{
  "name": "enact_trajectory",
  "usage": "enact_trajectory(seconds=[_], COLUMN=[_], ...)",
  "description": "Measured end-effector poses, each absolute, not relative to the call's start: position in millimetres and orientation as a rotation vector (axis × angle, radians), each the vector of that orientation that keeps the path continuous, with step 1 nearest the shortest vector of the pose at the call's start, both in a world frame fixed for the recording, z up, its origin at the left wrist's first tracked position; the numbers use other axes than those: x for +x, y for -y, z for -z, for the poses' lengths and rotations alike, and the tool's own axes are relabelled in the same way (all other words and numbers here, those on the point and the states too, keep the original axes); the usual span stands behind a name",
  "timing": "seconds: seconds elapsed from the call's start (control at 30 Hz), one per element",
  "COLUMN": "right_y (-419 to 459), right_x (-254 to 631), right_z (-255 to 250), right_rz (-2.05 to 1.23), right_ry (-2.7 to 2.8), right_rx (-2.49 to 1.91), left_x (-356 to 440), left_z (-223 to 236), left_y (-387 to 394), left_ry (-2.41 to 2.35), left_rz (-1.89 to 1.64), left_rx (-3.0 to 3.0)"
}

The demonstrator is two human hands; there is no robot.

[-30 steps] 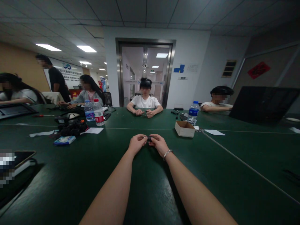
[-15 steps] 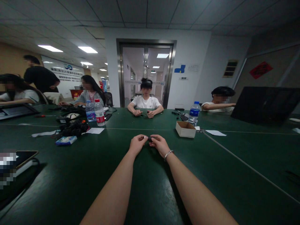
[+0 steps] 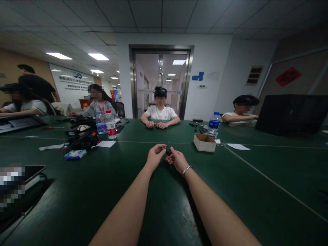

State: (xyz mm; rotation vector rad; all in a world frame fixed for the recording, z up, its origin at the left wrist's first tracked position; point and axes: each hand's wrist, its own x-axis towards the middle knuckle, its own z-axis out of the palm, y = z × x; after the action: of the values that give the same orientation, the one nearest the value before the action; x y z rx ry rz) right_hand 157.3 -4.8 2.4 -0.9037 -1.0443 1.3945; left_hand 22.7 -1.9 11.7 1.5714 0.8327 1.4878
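Just above the green table (image 3: 159,191), both my hands meet at a small black object (image 3: 168,151) whose kind is too small to make out. My right hand (image 3: 177,160), with a silver bracelet (image 3: 187,171) at the wrist, pinches it between thumb and fingers. From the other side, my left hand (image 3: 155,157) has its thumb and fingertips closed at the object's left end. The fingers partly cover the object. A small open cardboard box (image 3: 204,146) sits beyond my right hand.
Two bottles, one red-capped (image 3: 111,126), stand at the left by a heap of black cables (image 3: 85,140) and a blue-white packet (image 3: 75,154). A blue-capped bottle (image 3: 214,125) is behind the box. Across sits a person (image 3: 160,112); a black monitor (image 3: 292,114) is at the right.
The black object has tilted, its right end now lower, and shows more between my hands. My left fingers have shifted on it. The view has turned slightly left.
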Motion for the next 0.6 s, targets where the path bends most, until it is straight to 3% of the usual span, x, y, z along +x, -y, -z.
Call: enact_trajectory(seconds=[0.37,0.5,0.6], right_y=[6.2,5.0,4.9], right_x=[153.9,154.5,155.3], right_z=[-4.5,-2.7,-1.1], right_rz=[-1.54,-1.524,-1.49], right_ry=[1.109,1.045,1.074], right_rx=[-0.927,-0.907,-0.908], left_x=[49.1,15.2,-38.1], left_z=[-25.0,-20.1,-16.8], left_y=[10.2,6.8,12.7], left_ry=[-0.825,-0.999,-1.188], left_rz=[-1.484,-1.522,-1.344], left_rx=[1.527,1.607,1.701])
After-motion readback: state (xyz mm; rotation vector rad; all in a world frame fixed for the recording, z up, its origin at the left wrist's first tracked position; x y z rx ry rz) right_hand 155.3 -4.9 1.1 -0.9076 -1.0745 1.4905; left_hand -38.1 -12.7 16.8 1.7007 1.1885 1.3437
